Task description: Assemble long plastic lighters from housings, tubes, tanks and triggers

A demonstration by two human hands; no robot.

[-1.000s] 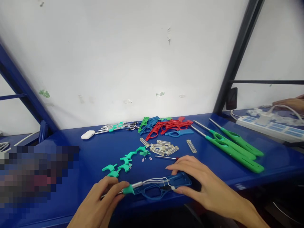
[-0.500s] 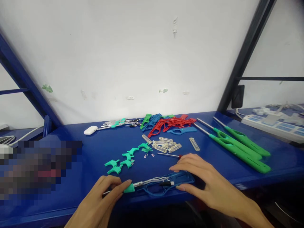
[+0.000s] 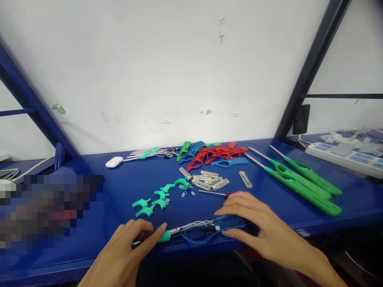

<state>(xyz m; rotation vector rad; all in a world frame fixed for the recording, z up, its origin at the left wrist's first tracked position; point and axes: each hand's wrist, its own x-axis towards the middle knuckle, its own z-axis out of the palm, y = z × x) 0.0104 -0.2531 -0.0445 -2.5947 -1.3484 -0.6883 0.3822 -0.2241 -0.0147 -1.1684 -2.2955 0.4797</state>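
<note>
Near the front edge of the table lies a blue lighter half-shell (image 3: 230, 220), its inside facing up. My right hand (image 3: 254, 227) grips its wide end between thumb and fingers. My left hand (image 3: 131, 243) is closed around a metal lighter tube with a teal collar (image 3: 165, 236); most of the tube is hidden under the fingers. White wires (image 3: 196, 224) run from the tube along the shell to a small black igniter (image 3: 209, 229), which rests over the shell. Just beyond my right hand lies a screwdriver (image 3: 214, 193), its red handle partly covered.
Several teal trigger pieces (image 3: 160, 204) and clear fuel tanks (image 3: 209, 181) lie mid-table. Behind are red half-shells (image 3: 206, 155), wired metal tubes (image 3: 149, 153) and a white case (image 3: 114, 162). Green lighters (image 3: 302, 191) lie right, near a power strip (image 3: 344, 157).
The tube and its collar have shifted slightly right, and the wires now lie closer along the shell. My right hand keeps its grip on the shell; the other things stay put.
</note>
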